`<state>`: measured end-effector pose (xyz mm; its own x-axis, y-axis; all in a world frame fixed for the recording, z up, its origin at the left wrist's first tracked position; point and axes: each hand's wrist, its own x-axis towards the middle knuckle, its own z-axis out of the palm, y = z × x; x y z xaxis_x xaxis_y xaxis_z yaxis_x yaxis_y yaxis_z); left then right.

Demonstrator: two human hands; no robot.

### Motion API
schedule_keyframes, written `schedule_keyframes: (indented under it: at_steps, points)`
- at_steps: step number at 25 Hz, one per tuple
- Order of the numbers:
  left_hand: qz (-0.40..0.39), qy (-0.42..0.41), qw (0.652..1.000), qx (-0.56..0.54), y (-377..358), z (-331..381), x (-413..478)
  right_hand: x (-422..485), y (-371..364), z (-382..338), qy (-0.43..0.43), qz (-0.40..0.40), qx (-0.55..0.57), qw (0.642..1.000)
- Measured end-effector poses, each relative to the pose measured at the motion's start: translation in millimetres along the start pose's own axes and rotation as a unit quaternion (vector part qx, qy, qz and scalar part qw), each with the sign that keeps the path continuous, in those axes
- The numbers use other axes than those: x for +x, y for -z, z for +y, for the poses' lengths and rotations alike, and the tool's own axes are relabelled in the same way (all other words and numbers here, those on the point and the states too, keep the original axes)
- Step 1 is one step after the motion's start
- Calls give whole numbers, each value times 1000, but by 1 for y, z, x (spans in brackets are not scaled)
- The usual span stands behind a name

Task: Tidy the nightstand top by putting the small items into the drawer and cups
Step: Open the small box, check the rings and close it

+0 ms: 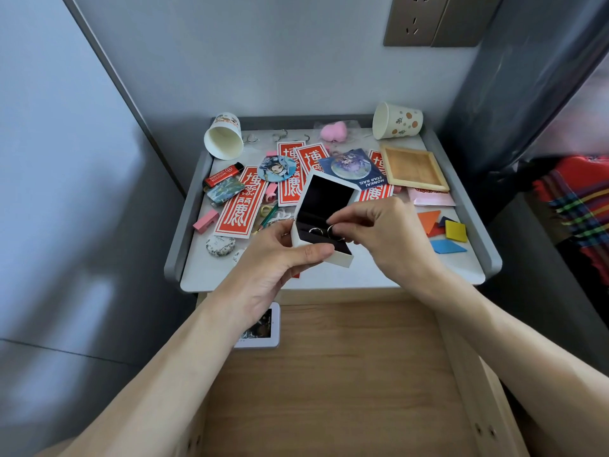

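White ring box (pixel 341 258) gripped by left hand (pixel 273 262), lid (pixel 326 196) tilted away wallward; right hand (pixel 392 232) pinches ring (pixel 333 229).

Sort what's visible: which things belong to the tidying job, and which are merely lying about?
Job: left hand, ring box, right hand, ring, drawer, cartoon cup, floral cup, lighter, tangram pieces.
Lying about: wall socket, plaid cloth.

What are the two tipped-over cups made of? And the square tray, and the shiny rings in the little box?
Both cups, the left cup and the right cup, look like matte paper: thin walls, printed outsides. The square tray looks like pale bare wood, with grain showing. The rings in the little box gleam like polished silvery metal; which metal, I cannot tell.
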<state>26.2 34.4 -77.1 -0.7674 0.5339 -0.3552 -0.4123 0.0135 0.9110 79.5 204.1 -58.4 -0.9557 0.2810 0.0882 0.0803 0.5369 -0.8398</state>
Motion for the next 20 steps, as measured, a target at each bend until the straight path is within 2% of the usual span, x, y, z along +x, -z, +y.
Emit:
schedule_keyframes:
  at_steps: [6,10,13,15,16,17,19,20]
  points:
    - [1,1,1000,-7,-1,1,-2,-3,0,0,49,17,-36,998]
    - [9,3,1000,0,3,1,-1,-2,-1,3,25,-9,-20,999]
    - [4,-1,1000,-9,7,7,-1,1,5,1,34,70,34,996]
    - [-24,3,1000,11,12,13,-3,8,14,5,4,122,65,990]
    - [-46,8,999,25,15,15,-4,11,19,8,-38,94,102,990]
    - [-67,14,997,37,19,16,-5,14,21,10,-88,23,165,982]
    - [-93,18,994,48,25,18,-6,14,20,12,-169,-131,316,924]
    - [-99,16,994,49,28,20,-7,13,19,12,-185,-175,354,900]
